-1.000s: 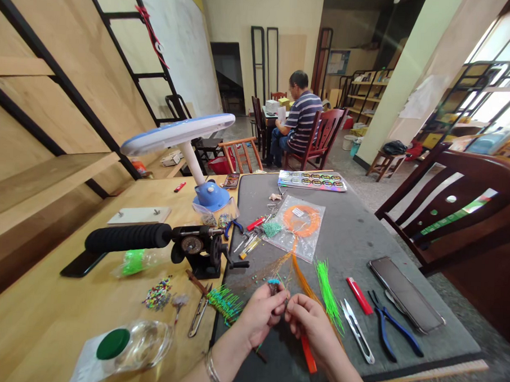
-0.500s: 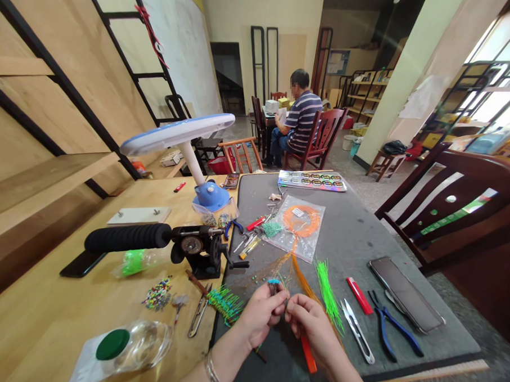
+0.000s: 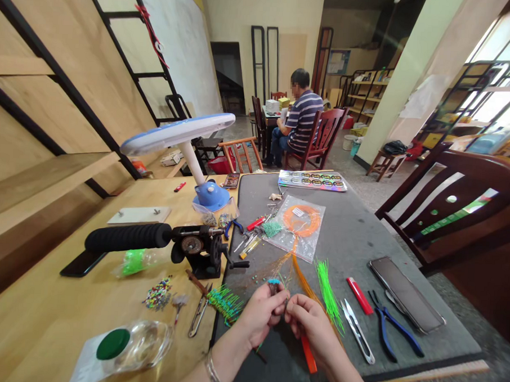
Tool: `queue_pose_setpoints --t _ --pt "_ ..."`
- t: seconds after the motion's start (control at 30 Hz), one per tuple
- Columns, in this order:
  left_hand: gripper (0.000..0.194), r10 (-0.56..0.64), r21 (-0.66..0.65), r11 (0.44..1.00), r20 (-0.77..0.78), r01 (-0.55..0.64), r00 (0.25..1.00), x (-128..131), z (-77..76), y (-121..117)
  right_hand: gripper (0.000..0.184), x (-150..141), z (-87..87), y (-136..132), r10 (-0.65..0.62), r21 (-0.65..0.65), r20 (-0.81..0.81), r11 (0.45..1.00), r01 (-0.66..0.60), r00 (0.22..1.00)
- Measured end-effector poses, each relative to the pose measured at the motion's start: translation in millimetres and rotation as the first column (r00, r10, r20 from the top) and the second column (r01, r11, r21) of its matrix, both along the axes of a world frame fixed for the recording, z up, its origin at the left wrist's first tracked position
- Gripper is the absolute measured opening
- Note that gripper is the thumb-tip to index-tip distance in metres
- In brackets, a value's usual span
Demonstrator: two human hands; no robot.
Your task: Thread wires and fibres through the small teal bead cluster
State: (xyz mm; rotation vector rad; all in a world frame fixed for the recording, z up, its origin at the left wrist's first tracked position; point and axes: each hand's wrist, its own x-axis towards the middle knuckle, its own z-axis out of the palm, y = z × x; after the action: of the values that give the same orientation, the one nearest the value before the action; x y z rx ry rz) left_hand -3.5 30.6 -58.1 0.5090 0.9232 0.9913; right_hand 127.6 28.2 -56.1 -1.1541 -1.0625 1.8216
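Observation:
My left hand (image 3: 263, 308) is closed in a pinch around a small piece with a bright blue end (image 3: 273, 282), which shows above its fingers. Thin green strands stick out near that hand. Fingertip to fingertip with it, my right hand (image 3: 306, 316) pinches something too small to make out. Beneath the right hand an orange strip (image 3: 308, 355) lies on the grey mat (image 3: 350, 229). Orange strands (image 3: 304, 280) run from behind the hands to a coil in a clear bag (image 3: 316, 241). A bundle of green strands (image 3: 329, 290) lies right of them.
Thread snips (image 3: 358, 333), a red lighter (image 3: 359, 296), blue-handled pliers (image 3: 395, 326) and a phone (image 3: 406, 293) lie at right. Leftward are a black hand-cranked device (image 3: 199, 248), loose beads (image 3: 157, 294), a green-lidded jar (image 3: 140, 346) and a lamp (image 3: 212, 195). A person (image 3: 303, 117) sits beyond.
Both my hands keep almost the same place and pinch, with only slight finger movement. The seated person's hand and paper have shifted a little.

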Motion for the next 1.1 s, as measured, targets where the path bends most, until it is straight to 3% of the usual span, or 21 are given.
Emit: queue_pose_setpoints --t 1.1 --pt "0.038 0.004 -0.021 1.0 0.042 -0.003 0.999 -1.1 -1.4 -0.4 0.024 0.5 -1.0 -0.3 0.007 0.004 -0.015 1.0 -0.007 1.0"
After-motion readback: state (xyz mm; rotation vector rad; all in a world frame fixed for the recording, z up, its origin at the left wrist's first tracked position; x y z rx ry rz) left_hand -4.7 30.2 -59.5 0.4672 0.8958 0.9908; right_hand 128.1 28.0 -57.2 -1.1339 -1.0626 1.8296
